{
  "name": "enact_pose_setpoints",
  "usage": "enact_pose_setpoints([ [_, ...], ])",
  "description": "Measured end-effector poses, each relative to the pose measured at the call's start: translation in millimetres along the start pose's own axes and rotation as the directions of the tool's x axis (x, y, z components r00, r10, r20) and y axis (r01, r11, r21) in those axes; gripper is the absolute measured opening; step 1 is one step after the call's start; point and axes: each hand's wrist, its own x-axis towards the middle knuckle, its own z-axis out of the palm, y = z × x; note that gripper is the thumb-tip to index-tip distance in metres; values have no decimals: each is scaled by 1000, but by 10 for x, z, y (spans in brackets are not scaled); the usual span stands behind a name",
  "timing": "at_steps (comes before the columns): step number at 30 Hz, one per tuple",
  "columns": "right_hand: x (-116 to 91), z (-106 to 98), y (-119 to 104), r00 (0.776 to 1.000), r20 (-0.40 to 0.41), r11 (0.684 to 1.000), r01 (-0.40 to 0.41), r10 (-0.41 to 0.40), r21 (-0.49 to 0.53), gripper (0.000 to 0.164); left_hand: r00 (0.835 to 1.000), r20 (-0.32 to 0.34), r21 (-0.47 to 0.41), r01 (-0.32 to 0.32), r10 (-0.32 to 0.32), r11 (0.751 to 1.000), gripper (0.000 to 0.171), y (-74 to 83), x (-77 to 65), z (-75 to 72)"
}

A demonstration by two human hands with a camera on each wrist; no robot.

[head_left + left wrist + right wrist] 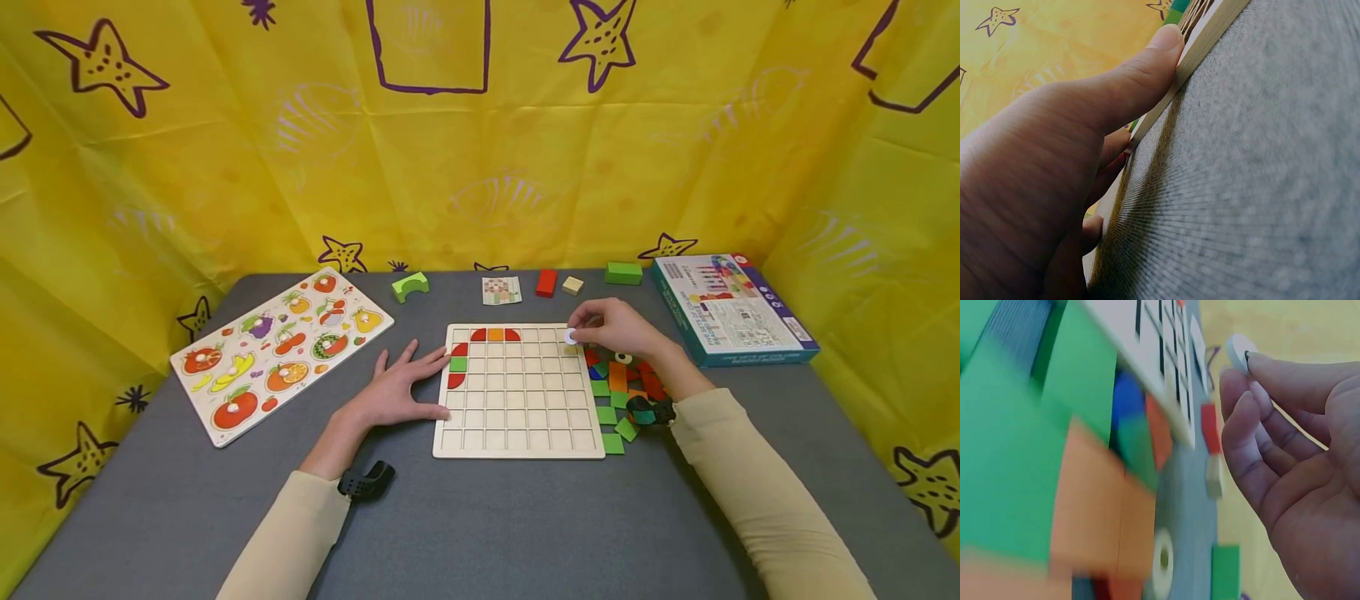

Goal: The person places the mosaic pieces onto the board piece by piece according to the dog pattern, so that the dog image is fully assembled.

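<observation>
A wooden grid board lies flat on the grey table. Along its left edge rests my left hand, fingers spread; in the left wrist view the thumb touches the board's side. My right hand pinches a small white disc between thumb and fingertips, over the board's top right corner. In the right wrist view the disc is seen tilted. Red quarter-round tiles flank an orange square in the top row, and others flank a green square in the left column.
Loose coloured tiles are heaped right of the board, under my right wrist. A fruit puzzle board lies at left, a game box at right. Behind stand a green arch block, a picture card, a red block and a green block.
</observation>
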Motion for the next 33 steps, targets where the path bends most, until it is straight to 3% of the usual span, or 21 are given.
enact_pose_setpoints([
  [9, 240, 268, -243, 997, 51, 995, 59, -63, 78, 16, 1000, -3, 1, -4, 4, 1000, 96, 9, 11, -2],
  [22, 533, 688, -517, 994, 60, 993, 83, -88, 85, 10, 1000, 5, 3, 11, -11, 1000, 96, 16, 17, -10],
  [33, 698, 977, -677, 996, -2, 995, 89, -89, -35, 5, 1000, 6, 8, 8, -8, 1000, 96, 6, 10, -8],
])
